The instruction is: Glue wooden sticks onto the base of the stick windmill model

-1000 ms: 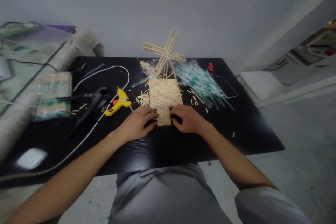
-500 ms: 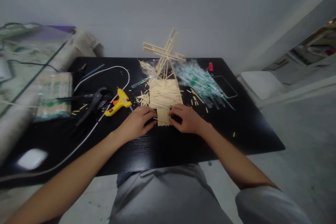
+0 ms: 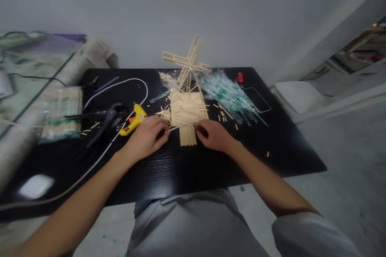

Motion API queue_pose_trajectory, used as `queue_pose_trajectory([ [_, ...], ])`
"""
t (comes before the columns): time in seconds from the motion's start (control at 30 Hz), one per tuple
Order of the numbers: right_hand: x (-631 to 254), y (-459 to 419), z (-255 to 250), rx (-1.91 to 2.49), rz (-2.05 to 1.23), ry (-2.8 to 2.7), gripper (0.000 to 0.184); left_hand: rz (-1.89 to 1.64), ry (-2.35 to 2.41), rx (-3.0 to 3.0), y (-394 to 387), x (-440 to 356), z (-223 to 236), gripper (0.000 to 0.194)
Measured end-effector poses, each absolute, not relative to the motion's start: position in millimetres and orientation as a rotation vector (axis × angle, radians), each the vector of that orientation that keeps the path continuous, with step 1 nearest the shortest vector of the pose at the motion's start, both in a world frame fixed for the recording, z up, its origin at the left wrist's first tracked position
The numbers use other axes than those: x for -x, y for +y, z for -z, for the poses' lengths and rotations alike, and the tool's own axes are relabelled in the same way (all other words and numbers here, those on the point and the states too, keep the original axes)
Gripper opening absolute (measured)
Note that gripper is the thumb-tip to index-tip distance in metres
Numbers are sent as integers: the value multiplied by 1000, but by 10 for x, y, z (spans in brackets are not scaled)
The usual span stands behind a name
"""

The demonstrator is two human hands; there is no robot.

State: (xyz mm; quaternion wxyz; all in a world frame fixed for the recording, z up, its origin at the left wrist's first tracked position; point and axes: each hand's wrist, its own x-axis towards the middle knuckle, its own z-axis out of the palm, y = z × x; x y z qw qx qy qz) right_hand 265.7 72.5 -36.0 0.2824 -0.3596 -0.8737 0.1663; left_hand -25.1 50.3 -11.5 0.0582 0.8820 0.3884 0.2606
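A thin wooden stick (image 3: 175, 128) is pinched at one end by my left hand (image 3: 147, 135), just left of the model. It points rightward across the top of a row of sticks (image 3: 188, 136) laid side by side at the front of the base. My right hand (image 3: 215, 135) is curled at the right edge of that row, fingertips together; whether they grip anything is hidden. Behind, loose sticks (image 3: 189, 113) lie on a square stick base (image 3: 175, 102). A windmill-like stick frame (image 3: 189, 65) with crossed blades rises at its back.
A yellow glue gun (image 3: 134, 119), black cutting pliers (image 3: 107, 122) and a white cable (image 3: 102, 160) lie left on the black table (image 3: 187, 172). Farther left is a bag of sticks (image 3: 62, 112). Green-and-white wrappers (image 3: 226, 92), a phone-like dark slab (image 3: 257, 99) and a red object (image 3: 240, 77) sit right.
My left hand has moved left and slightly up, away from the row of sticks, with the stick now showing at its fingertips. My right hand has barely moved.
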Motion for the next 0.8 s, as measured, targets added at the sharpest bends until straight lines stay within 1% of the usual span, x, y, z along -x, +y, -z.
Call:
queue_pose_trajectory([
  [0.1, -2652, 722, 370, 970, -448, -2346, 12, -797, 1269, -2689, 518, 344, 42, 6],
  [0.3, -2625, 691, 365, 994, -464, -2363, 12, -632, 1258, -2758, 474, 266, 82, 13],
  [0.53, -2611, 696, 385, 973, -482, -2371, 13, -686, 1199, -2756, 403, 134, 84, 16],
  [0.7, -2605, 689, 392, 951, -478, -2362, 14, -673, 1177, -2731, 410, 132, 116, 16],
  [0.8, -2610, 689, 388, 944, -480, -2368, 14, -622, 1164, -2744, 444, 200, 80, 12],
])
